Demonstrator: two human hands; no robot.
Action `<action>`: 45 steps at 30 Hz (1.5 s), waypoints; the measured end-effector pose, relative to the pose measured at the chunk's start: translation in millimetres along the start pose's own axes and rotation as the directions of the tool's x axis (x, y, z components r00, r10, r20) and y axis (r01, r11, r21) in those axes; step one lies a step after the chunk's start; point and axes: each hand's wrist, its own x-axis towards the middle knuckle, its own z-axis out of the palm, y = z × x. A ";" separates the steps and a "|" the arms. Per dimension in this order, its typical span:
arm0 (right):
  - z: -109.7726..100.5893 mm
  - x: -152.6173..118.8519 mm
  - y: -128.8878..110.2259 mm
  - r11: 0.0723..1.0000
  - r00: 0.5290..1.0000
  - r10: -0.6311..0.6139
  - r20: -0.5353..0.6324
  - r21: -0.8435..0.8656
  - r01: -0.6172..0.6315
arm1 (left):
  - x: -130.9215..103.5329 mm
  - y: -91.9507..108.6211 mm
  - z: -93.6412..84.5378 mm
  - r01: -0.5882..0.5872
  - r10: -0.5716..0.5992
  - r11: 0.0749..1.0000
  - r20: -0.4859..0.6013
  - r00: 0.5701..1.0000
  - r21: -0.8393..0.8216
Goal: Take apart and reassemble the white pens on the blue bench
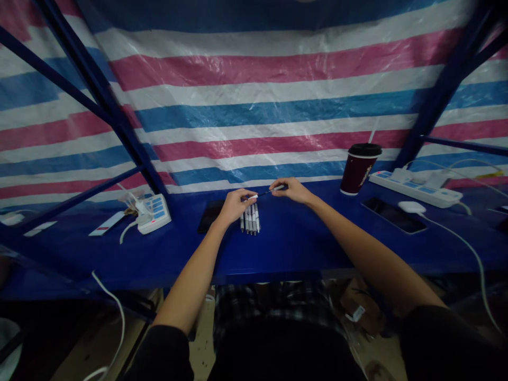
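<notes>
Several white pens with dark tips (pixel 250 219) lie side by side on the blue table (pixel 293 233). Just above their upper ends, my left hand (pixel 237 203) pinches a white pen part (pixel 253 197). To its right my right hand (pixel 290 189) grips a slim white piece (pixel 278 188) between thumb and fingers. A thin dark length runs between the two held pieces; whether they are joined is too small to tell. A black flat object (pixel 210 216) rests left of the pens, partly behind my left hand.
A dark red cup (pixel 359 169) with a straw stands at the back right, near a white power strip (pixel 416 189). A phone (pixel 392 215) with a cabled white charger lies in front. Another power strip (pixel 154 214) is on the left. Blue posts flank a striped sheet.
</notes>
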 end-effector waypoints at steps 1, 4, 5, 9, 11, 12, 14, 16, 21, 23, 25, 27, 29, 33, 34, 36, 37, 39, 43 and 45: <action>1.7 0.0 -0.1 1.000 1.000 -0.003 0.007 -0.006 0.003 | -0.1 0.4 0.2 -0.007 0.007 1.000 0.009 1.000 0.011; 9.5 -0.5 -1.0 1.000 0.999 -0.020 0.028 -0.022 0.020 | -0.5 1.4 1.8 -0.011 0.011 1.000 0.030 0.999 0.012; 13.1 -1.0 -1.6 0.999 0.999 -0.032 0.038 -0.026 0.033 | -0.6 1.6 2.4 0.000 0.000 1.000 0.039 0.999 -0.005; 27.8 -5.1 -8.0 0.993 0.994 -0.097 0.051 -0.064 0.100 | -0.5 1.4 4.6 0.063 -0.053 0.989 0.074 0.996 -0.131; 32.3 -7.7 -13.4 0.987 0.993 -0.114 0.044 -0.107 0.118 | -0.6 1.7 4.7 0.076 -0.059 0.979 0.095 0.994 -0.190; 33.5 -8.9 -16.2 0.984 0.992 -0.122 0.042 -0.128 0.126 | -0.8 2.0 4.5 0.080 -0.058 0.974 0.107 0.993 -0.212; 34.0 -10.4 -20.1 0.976 0.989 -0.145 0.040 -0.160 0.149 | -1.4 3.0 4.1 0.090 -0.059 0.967 0.133 0.989 -0.239; 33.5 -10.7 -20.6 0.969 0.987 -0.151 0.048 -0.189 0.157 | -2.0 4.2 3.9 0.097 -0.062 0.966 0.149 0.987 -0.240; 34.1 -8.3 -8.9 0.982 0.989 -0.013 0.145 -0.182 0.039 | -2.1 5.0 4.2 0.028 -0.013 0.989 0.099 0.995 -0.144; 34.0 -7.0 -4.6 0.992 0.991 -0.039 0.129 -0.116 0.054 | -2.0 5.4 4.1 -0.003 0.008 0.996 0.062 0.998 -0.084; 33.0 -6.0 -2.6 0.992 0.991 -0.065 0.120 -0.097 0.077 | -2.3 6.8 3.8 -0.022 0.023 0.999 0.036 0.999 -0.037; 31.4 -5.9 -2.5 0.991 0.986 -0.041 0.162 -0.123 0.061 | -2.8 8.7 3.6 -0.035 0.035 0.999 0.024 0.999 -0.016; 30.1 -6.7 -3.4 0.991 0.981 0.002 0.195 -0.131 0.024 | -3.2 10.3 3.6 -0.047 0.047 0.999 0.022 0.999 -0.011; 29.0 -8.9 -6.9 0.990 0.976 0.020 0.218 -0.141 0.011 | -3.3 10.6 3.5 -0.052 0.052 0.999 0.006 0.999 0.012; 28.8 -9.3 -8.0 0.988 0.973 0.028 0.229 -0.155 0.008 | -3.3 10.6 3.4 -0.049 0.049 0.999 0.001 0.999 0.022; 28.3 -9.9 -10.4 0.987 0.972 0.040 0.233 -0.162 -0.001 | -3.4 11.0 3.1 -0.052 0.053 0.998 -0.002 0.999 0.045; 27.9 -10.1 -11.4 0.988 0.974 0.033 0.224 -0.157 0.003 | -3.5 11.6 2.8 -0.062 0.062 0.997 0.000 0.998 0.056; 27.2 -10.4 -12.6 0.987 0.977 0.016 0.212 -0.159 0.018 | -3.8 13.2 2.4 -0.086 0.086 0.993 0.004 0.996 0.078; 26.2 -10.7 -13.4 0.982 0.972 0.041 0.232 -0.189 0.003 | -4.2 16.1 1.8 -0.116 0.116 0.989 0.006 0.993 0.097; 25.9 -11.1 -14.5 0.983 0.976 0.025 0.216 -0.181 0.015 | -4.4 16.9 1.7 -0.126 0.125 0.987 0.010 0.992 0.097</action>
